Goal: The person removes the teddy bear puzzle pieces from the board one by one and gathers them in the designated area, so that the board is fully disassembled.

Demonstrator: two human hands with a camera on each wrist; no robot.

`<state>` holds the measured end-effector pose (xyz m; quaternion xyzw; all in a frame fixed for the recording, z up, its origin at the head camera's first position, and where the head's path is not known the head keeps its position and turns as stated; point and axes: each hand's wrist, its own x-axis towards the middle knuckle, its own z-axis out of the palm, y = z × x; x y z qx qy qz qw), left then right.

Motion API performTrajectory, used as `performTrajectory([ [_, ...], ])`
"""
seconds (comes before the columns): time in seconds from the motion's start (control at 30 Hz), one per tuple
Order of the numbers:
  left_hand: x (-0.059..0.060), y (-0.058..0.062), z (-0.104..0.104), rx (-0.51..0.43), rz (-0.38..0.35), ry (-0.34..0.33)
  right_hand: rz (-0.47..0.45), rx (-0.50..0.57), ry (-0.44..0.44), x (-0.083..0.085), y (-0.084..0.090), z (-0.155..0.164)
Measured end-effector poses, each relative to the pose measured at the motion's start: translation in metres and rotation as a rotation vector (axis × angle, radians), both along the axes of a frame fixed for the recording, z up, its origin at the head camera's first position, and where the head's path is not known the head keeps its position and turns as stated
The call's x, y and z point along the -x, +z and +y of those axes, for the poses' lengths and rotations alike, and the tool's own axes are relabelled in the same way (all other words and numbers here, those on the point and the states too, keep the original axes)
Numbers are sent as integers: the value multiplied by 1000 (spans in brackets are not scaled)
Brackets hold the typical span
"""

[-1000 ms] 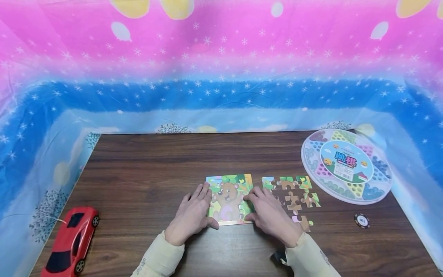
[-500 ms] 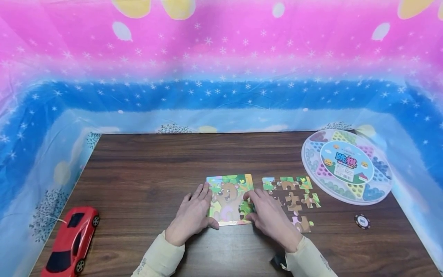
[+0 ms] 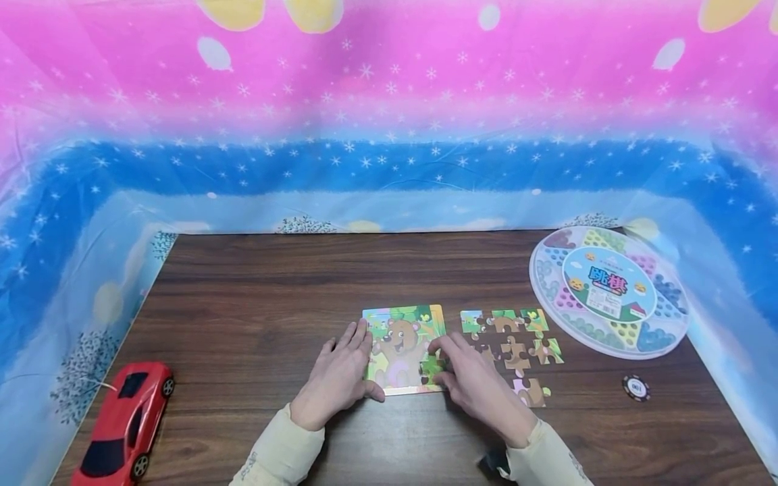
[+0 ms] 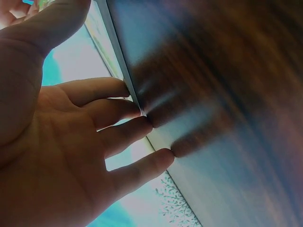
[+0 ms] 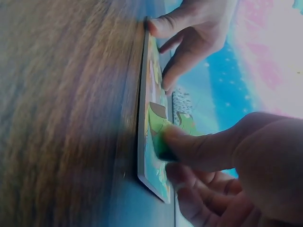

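Taking the puzzle board [image 3: 404, 349] as my landmark, I read the scene from left to right.

Far to the left of the board, near the table's front corner, a red toy car [image 3: 123, 423] lies on the dark wooden table [image 3: 255, 297].

At the board's left edge rests my left hand [image 3: 336, 378], palm down with fingers straight and slightly spread. The fingertips [image 4: 163, 156] meet the tabletop beside the board's rim in the left wrist view, while the thumb reaches along the board's near edge. It holds nothing.

The board itself lies flat on the table at the middle of the near side. It shows a brown bear on a green and yellow ground.

At the board's right edge is my right hand [image 3: 480, 388]. Its thumb and fingers are curled and pinch a green puzzle piece [image 5: 163, 137], which sits against the board's lower right part. In the right wrist view the thumb presses on top of this piece; whether the piece is fully seated I cannot tell.

Just to the right of the board, loose puzzle pieces [image 3: 516, 344] are spread on the table, partly under the right hand.

Further right of the board, toward the table's far right corner, stands a round game box [image 3: 610, 291] with coloured compartments. Nearer than it lies a small dark chip [image 3: 635, 387].
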<state>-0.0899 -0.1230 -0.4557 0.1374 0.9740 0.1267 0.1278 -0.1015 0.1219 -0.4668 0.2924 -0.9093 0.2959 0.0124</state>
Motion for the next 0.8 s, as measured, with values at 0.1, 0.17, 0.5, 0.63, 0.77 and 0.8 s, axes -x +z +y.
performTrajectory([
  [0.1,0,0,0,2,0,-1,-36,90,15,-1,4,6],
  [0.17,0,0,0,1,2,-4,-54,141,9,-1,8,15],
  [0.5,0,2,1,6,2,-8,-30,181,-204,0,35,105],
  [0.63,1,1,1,14,-2,-3,-31,113,-292,-4,38,138],
  [0.77,0,1,1,16,3,-5,-113,47,-341,-7,33,164],
  [0.8,0,1,1,16,3,-4,-146,31,-348,-8,31,169],
])
